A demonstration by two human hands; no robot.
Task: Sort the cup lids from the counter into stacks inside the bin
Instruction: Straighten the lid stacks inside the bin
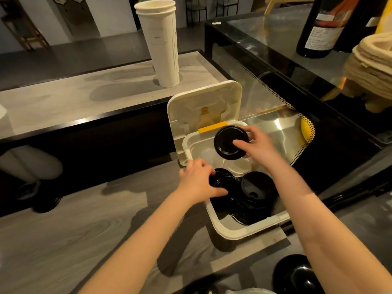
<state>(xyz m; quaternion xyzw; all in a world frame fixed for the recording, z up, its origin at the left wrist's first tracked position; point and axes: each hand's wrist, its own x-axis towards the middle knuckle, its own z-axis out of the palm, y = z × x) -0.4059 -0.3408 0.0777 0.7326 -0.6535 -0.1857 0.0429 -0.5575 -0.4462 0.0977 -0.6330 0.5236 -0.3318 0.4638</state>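
A white bin (231, 231) with its hinged cover (203, 107) standing open sits at the counter's right end. Inside it lie stacks of black cup lids (257, 188) near me and clear lids (237, 166) farther back. My right hand (257, 145) holds one black lid (228, 143) above the bin's far half, thumb on its face and fingers round its rim. My left hand (199, 181) reaches over the bin's left wall, its fingers curled round a stack of black lids (224, 181).
A tall stack of white paper cups (161, 43) stands on the raised ledge behind the bin. A glass display case (275, 66) runs along the right, with a dark bottle (322, 26) and a pile of beige filters (373, 66) on top. More black lids (297, 274) lie at the bottom right.
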